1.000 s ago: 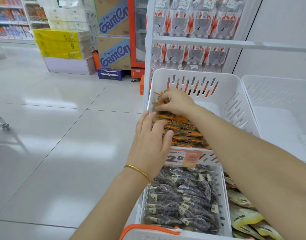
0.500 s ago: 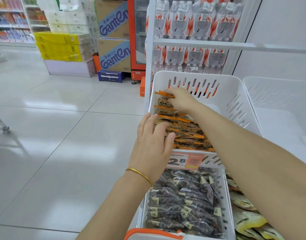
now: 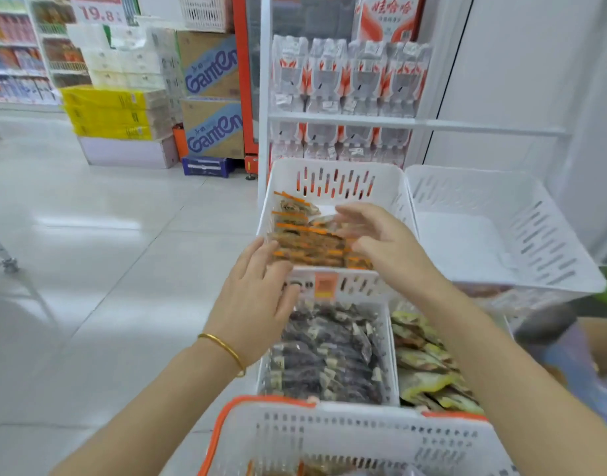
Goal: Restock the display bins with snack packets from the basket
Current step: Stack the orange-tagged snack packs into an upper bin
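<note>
Orange-edged snack packets (image 3: 302,242) stand in a row along the left side of the upper white display bin (image 3: 333,166). My left hand (image 3: 257,304), with a gold bangle on its wrist, rests with straight fingers at the bin's front left corner, touching the nearest packets. Over the packets' right side is my right hand (image 3: 384,245), blurred, its fingers spread and holding nothing that I can make out. The white basket with an orange handle (image 3: 364,438) is at the bottom, close to me, with a few packets showing inside.
Below the upper bin, one bin holds dark packets (image 3: 326,352) and another yellow-green packets (image 3: 422,359). An empty white bin (image 3: 501,187) stands to the right. A drink shelf (image 3: 346,80) is behind, and stacked cartons (image 3: 209,128) stand on the tiled floor at left.
My right hand has come back from the bin's far left corner to the packets' right side. The view has tipped down, so the basket now shows. My left hand stays at the front corner.
</note>
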Tool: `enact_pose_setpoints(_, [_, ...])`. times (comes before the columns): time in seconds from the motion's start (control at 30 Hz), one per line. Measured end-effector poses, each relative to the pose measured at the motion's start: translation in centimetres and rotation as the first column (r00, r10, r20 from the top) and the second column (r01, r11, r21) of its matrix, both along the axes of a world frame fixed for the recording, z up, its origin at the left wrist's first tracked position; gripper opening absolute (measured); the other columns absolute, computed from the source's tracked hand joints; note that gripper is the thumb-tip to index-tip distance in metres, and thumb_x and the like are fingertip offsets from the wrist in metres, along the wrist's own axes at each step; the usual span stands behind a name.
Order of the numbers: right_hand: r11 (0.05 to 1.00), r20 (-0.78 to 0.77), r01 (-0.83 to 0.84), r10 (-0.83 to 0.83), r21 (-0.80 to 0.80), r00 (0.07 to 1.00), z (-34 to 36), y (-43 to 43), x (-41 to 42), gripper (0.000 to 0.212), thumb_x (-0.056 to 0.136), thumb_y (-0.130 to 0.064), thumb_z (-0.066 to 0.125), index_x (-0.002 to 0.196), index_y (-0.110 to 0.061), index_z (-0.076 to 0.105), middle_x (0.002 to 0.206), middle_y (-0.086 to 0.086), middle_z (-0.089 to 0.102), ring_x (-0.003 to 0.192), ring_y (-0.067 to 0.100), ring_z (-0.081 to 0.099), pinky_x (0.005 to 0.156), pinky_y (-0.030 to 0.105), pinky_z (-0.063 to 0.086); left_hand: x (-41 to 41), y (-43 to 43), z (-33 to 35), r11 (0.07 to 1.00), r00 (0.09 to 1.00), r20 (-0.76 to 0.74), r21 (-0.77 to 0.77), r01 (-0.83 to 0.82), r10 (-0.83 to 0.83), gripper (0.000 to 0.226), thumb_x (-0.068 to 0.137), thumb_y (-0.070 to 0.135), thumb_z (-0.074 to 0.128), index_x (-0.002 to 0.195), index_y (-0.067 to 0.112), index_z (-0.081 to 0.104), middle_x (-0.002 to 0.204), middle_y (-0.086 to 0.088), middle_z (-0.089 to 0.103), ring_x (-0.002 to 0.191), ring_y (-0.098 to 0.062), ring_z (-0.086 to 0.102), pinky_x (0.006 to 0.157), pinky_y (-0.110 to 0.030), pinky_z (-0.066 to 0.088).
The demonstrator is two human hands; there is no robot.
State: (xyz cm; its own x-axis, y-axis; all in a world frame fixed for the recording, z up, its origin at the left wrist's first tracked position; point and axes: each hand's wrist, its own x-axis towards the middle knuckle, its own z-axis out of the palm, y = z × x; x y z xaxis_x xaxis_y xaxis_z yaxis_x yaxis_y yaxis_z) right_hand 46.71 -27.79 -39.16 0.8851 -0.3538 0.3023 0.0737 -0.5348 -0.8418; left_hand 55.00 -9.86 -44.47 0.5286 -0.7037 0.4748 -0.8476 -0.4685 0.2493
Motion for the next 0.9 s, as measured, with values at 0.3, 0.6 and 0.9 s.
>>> enact_pose_setpoints(0.3, [0.947,-0.484,-0.058,0.213,0.315,0.849,-14.9,9.6,-18.0,0.032,0.094,-0.004,0.046,0.120,-0.020,0.055,0.112,0.000,0.062,0.087,0.013,0.066,0.079,0.029,0.053,-14.7,7.9,-6.2,0.751,0.971,-0.235,0.633,0.188,-0.046,0.052,0.097,0.045,0.038,0.142,0.021,0.032,0.155,-0.008,0.014,0.143,-0.023,0.007,0.114,-0.029,0.006])
enact_pose_setpoints(0.6, [0.982,-0.738,-0.187,0.117,-0.013,0.665,-28.1,11.7,-19.8,0.030,0.093,-0.007,0.051,0.123,-0.012,0.057,0.121,0.008,0.060,0.112,0.024,0.055,0.090,0.034,0.045,-15.9,9.5,-8.9,0.598,0.969,-0.247,0.778,0.192,0.011,0.053,0.097,0.041,0.038,0.145,0.023,0.025,0.153,-0.003,0.018,0.142,-0.022,0.011,0.116,-0.031,0.012])
enact_pose_setpoints(0.9, [0.453,-0.737,-0.620,-0.134,-0.640,0.663,-34.5,14.2,-20.0,0.030,0.089,-0.011,0.056,0.119,-0.013,0.053,0.123,0.007,0.048,0.116,0.027,0.041,0.090,0.038,0.038,-16.0,9.6,-10.7,0.518,0.961,-0.272,0.816,0.256,-0.047,0.053,0.097,0.040,0.037,0.145,0.024,0.023,0.153,-0.004,0.015,0.141,-0.024,0.011,0.112,-0.042,0.027])
